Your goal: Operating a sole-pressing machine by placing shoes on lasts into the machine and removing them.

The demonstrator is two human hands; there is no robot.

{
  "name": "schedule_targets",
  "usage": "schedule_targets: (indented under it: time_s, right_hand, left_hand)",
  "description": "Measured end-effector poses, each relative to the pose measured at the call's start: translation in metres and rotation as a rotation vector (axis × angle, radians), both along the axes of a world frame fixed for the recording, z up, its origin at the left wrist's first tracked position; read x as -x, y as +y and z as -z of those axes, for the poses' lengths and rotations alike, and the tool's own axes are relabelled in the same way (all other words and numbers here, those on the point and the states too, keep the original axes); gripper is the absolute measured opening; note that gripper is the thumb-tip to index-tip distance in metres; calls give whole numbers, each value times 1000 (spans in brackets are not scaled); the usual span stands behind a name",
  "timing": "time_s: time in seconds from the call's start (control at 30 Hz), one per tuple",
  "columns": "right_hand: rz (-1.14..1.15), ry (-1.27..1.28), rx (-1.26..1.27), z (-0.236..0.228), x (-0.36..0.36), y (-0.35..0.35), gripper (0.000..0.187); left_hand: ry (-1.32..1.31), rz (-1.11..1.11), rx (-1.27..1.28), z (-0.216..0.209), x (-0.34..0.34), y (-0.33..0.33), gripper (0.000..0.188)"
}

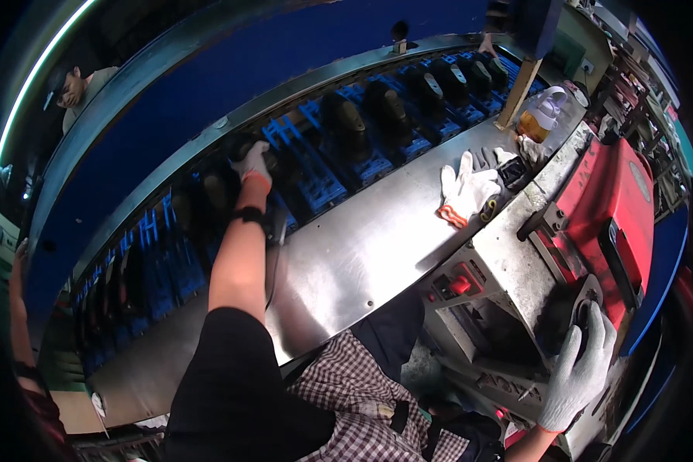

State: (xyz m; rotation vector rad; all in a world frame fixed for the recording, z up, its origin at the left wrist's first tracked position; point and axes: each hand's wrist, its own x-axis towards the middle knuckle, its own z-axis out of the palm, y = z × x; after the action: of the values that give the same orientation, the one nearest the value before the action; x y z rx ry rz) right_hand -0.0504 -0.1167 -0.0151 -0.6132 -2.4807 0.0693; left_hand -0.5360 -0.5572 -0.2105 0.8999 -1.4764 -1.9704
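Observation:
My left hand (252, 163), in a pale glove, reaches out over the blue-slatted conveyor (316, 185). Its fingers close round a dark shoe (241, 145), partly lost in shadow. More dark shoes stand in a row along the belt, among them a shoe (345, 115) further to the right. At lower right my right hand (581, 377), in a white knitted glove, grips a dark, sole-shaped piece (589, 296) beside the red-topped machine (612, 208). The palm hides part of that piece.
A steel ledge (346, 262) runs between me and the conveyor. White gloves (466, 189) lie on it, near a plastic bottle with amber contents (535, 123). A wooden post (518, 92) rises at the far right. Another person (77, 92) is beyond the blue panel (169, 92).

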Motion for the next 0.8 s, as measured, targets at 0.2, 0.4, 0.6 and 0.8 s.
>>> schedule_targets:
  time_s: [0.2, 0.4, 0.6, 0.8]
  right_hand:
    - [-4, 32, -47, -3, -4, -3, 33]
    - [-356, 344, 90, 11, -27, 1, 43]
    - [-834, -70, 731, 22, -41, -40, 95]
    - [-729, 558, 1330, 0, -137, -22, 124]
  left_hand:
    - [207, 745, -651, -33, -131, -20, 41]
    - [271, 1292, -894, -80, -248, 78, 93]
    - [311, 1738, -876, -135, -337, 191, 95]
    - [129, 2087, -457, -176, -416, 279, 106]
